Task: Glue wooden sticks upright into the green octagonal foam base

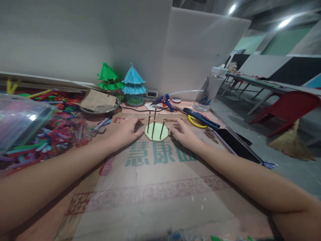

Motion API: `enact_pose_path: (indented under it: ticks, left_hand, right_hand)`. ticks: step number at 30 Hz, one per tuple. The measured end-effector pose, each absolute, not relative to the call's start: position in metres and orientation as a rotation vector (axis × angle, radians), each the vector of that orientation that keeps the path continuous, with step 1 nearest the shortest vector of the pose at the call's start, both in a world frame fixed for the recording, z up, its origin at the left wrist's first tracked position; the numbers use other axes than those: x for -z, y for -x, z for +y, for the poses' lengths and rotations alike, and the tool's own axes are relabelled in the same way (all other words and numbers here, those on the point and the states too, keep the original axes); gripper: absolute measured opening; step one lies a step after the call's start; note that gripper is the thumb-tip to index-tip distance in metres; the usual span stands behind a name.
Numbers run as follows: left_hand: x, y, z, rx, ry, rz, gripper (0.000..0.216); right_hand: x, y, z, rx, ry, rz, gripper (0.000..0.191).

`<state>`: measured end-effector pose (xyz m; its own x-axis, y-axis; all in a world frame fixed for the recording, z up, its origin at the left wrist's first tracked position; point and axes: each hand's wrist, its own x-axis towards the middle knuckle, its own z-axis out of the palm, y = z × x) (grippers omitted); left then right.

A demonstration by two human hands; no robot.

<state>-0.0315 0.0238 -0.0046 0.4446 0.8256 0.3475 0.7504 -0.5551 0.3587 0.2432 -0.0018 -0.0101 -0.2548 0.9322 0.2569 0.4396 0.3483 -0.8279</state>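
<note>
A pale green octagonal base (155, 136) lies on the printed cardboard, with three thin dark brown sticks (153, 125) standing up from it. At its left edge is my left hand (126, 131), the thumb and fingertips curved in to hold the rim. My right hand (185, 133) has bent fingers and holds the opposite edge. Behind the base lies a blue glue gun (166, 101). Two small tiered pavilions, one green (109, 77) and one blue (133, 82), stand against the back wall.
Colourful pipe-cleaner pieces (62, 120) and a clear plastic box (20, 120) crowd the left. A metal plate (105, 109) holds brown card. On the right are a clear bottle (208, 90), a dark blue tool (200, 117), yellow-handled pliers (197, 122), brown sticks (211, 134) and a black phone (235, 144).
</note>
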Motion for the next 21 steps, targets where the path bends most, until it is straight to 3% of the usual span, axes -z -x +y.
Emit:
enact_pose_path:
  ticks: [5, 9, 16, 21]
  left_hand:
    - [0.004, 0.033, 0.021, -0.818, -2.57, 1.435, 0.021]
    - [-0.004, 0.033, 0.013, -0.958, -2.664, 1.402, 0.006]
    - [-0.01, 0.022, -0.005, -0.944, -2.71, 1.14, 0.016]
    - [-0.005, 0.018, -0.002, -0.765, -2.807, 1.062, 0.024]
  right_hand:
    - [0.007, -0.244, -0.004, -0.501, 1.248, -1.991, 0.021]
    - [0.001, -0.239, -0.009, -0.293, 1.108, -2.074, 0.016]
    - [-0.002, -0.223, -0.011, -0.408, 1.122, -2.143, 0.022]
    - [-0.001, -0.219, -0.008, -0.464, 1.153, -2.137, 0.007]
